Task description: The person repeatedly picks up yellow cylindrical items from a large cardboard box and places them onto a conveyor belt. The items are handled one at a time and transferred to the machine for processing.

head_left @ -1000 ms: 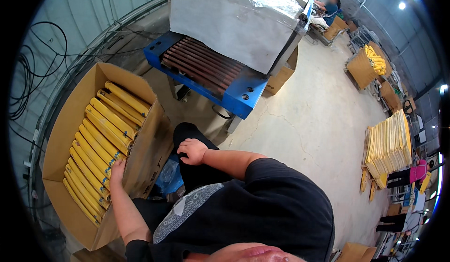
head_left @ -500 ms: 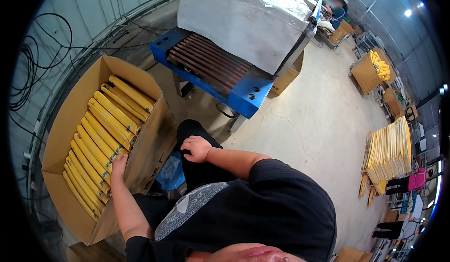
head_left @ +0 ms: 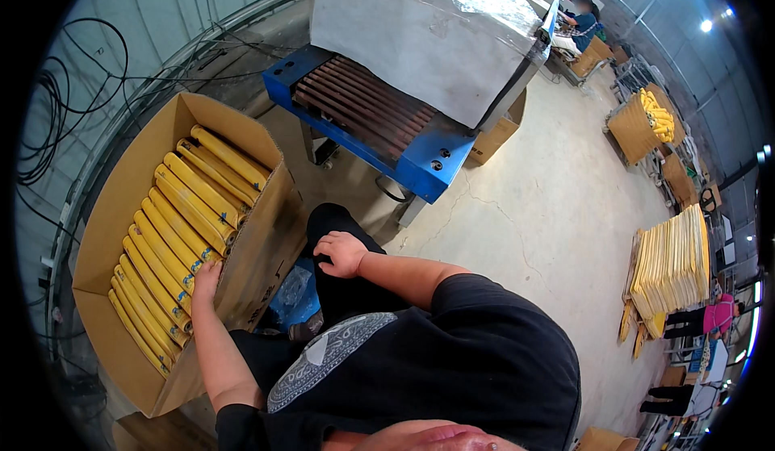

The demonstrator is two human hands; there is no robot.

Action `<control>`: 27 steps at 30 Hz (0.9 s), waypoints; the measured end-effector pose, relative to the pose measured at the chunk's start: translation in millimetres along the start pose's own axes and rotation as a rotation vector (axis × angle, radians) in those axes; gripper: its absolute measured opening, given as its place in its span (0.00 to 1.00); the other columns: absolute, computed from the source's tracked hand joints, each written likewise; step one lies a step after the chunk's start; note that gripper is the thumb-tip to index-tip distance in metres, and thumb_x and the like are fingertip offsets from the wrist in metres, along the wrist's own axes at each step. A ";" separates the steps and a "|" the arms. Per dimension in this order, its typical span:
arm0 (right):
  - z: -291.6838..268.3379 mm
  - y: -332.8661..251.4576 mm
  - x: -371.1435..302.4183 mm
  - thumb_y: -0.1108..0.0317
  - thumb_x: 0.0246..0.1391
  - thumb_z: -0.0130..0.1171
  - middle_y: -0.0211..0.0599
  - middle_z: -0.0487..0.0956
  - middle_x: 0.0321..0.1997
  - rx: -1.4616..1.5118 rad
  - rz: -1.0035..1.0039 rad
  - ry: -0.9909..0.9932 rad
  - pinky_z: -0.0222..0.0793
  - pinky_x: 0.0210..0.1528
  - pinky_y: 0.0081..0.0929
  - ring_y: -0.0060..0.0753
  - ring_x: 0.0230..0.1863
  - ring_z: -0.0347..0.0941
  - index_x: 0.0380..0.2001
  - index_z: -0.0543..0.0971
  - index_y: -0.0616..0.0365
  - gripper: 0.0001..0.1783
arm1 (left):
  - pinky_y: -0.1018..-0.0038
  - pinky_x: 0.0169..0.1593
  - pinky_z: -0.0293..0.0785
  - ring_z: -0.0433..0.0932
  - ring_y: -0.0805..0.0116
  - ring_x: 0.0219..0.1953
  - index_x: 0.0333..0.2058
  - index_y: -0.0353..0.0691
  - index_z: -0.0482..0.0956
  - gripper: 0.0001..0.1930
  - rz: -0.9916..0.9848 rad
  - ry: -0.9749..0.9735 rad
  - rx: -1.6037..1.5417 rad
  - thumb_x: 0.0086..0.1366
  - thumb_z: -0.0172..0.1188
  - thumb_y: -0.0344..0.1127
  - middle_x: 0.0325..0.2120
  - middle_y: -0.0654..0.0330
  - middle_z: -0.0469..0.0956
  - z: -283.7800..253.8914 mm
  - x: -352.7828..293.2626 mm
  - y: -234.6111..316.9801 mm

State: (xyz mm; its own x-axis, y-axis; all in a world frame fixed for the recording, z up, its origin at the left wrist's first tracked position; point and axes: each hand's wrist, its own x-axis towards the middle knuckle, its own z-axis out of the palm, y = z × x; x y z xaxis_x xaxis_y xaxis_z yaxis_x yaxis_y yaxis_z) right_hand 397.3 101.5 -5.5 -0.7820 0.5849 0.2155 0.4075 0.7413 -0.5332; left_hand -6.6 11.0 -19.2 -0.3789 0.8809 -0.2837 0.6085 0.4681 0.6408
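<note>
An open cardboard box [head_left: 115, 178] on my left holds a row of several long, yellow, film-wrapped packs [head_left: 172, 240]. My left hand [head_left: 207, 283] lies over the box's near edge, its fingertips beside the ends of the packs; part of the fingers is hidden, and no pack is lifted. On my dark-trousered knee rests my right hand [head_left: 341, 254], fingers loosely bent and apart, with nothing in it.
Ahead stands a blue-framed roller conveyor [head_left: 363, 112] below a grey-white machine cover [head_left: 412, 39]. Black cables [head_left: 48, 120] hang by the left wall. At right are a stack of yellowish sheets [head_left: 668, 259] and a carton of yellow items [head_left: 638, 132]. Other people work farther off.
The view has shifted very slightly. Both hands stay where they were, the left at the box edge and the right on the knee.
</note>
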 end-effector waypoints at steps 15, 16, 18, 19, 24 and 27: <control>-3.0 -7.6 4.3 0.59 0.41 0.60 0.34 0.76 0.40 -0.010 0.019 -0.041 0.64 0.52 0.35 0.40 0.47 0.69 0.35 0.78 0.51 0.16 | 0.67 0.46 0.70 0.77 0.53 0.42 0.45 0.35 0.76 0.19 -0.020 0.050 0.165 0.63 0.54 0.44 0.39 0.47 0.79 -5.5 2.1 0.8; -3.1 -8.1 4.7 0.59 0.41 0.60 0.34 0.76 0.40 -0.014 0.024 -0.046 0.64 0.52 0.35 0.40 0.47 0.69 0.35 0.78 0.51 0.16 | 0.68 0.46 0.70 0.77 0.55 0.41 0.45 0.35 0.76 0.19 -0.059 -0.005 0.086 0.63 0.54 0.44 0.38 0.48 0.79 -4.6 4.2 -7.6; -1.9 -7.2 4.5 0.59 0.41 0.60 0.34 0.76 0.40 -0.019 0.018 -0.040 0.64 0.52 0.35 0.40 0.47 0.69 0.35 0.78 0.51 0.16 | 0.69 0.44 0.70 0.77 0.58 0.38 0.43 0.33 0.77 0.18 -0.134 -0.116 -0.072 0.64 0.54 0.44 0.36 0.50 0.80 -1.6 6.7 -18.7; -1.5 -6.8 4.1 0.59 0.41 0.60 0.34 0.76 0.40 -0.022 0.016 -0.037 0.64 0.52 0.35 0.40 0.47 0.69 0.35 0.78 0.51 0.16 | 0.69 0.44 0.70 0.77 0.60 0.38 0.42 0.33 0.77 0.18 -0.123 -0.080 -0.118 0.64 0.54 0.44 0.35 0.51 0.80 1.8 7.5 -21.0; -1.0 -3.5 1.4 0.58 0.41 0.59 0.34 0.76 0.40 -0.021 0.018 -0.031 0.64 0.52 0.35 0.40 0.47 0.69 0.35 0.78 0.52 0.16 | 0.72 0.42 0.69 0.75 0.67 0.36 0.42 0.30 0.77 0.19 -0.140 -0.064 -0.166 0.65 0.55 0.43 0.35 0.56 0.80 5.8 11.9 -18.9; 0.7 -2.8 2.6 0.58 0.41 0.59 0.34 0.76 0.39 -0.019 0.004 -0.023 0.64 0.51 0.35 0.40 0.47 0.69 0.35 0.78 0.52 0.16 | 0.73 0.43 0.69 0.74 0.68 0.37 0.43 0.31 0.76 0.18 -0.138 -0.093 -0.305 0.65 0.55 0.42 0.36 0.57 0.79 6.3 12.7 -28.6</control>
State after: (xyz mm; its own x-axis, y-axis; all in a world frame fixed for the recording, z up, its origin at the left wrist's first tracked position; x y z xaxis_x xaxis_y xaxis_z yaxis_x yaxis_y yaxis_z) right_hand 393.9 100.7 -4.0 -0.7910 0.5800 0.1947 0.4190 0.7455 -0.5183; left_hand -24.3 9.2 -45.7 -0.3691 0.8201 -0.4373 0.3146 0.5530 0.7715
